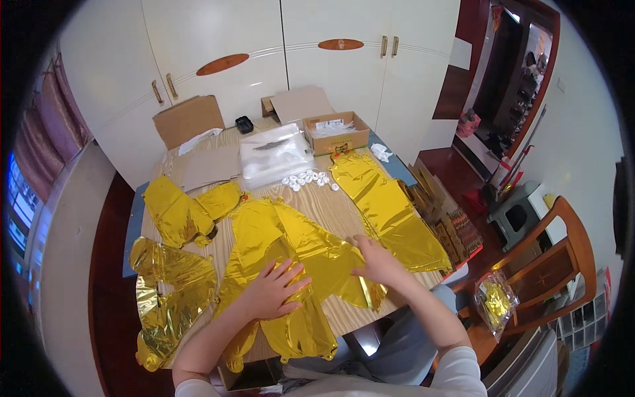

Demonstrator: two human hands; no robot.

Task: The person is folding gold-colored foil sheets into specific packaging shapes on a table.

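A large flat gold foil balloon, uninflated, lies spread in front of me, its lower end reaching the near table edge. My left hand rests palm down on its lower middle, fingers spread. At the balloon's right edge is my right hand, with thumb and fingers apart and their tips by the foil. Another flat gold foil balloon lies along the right side of the table. To the left are a crumpled gold foil piece and a shinier, wrinkled gold foil piece.
White small rolls lie beyond the foil, beside clear plastic bags. A cardboard box stands at the back of the wooden table. Flattened cardboard leans right of the table. A chair holds a bag of gold foil.
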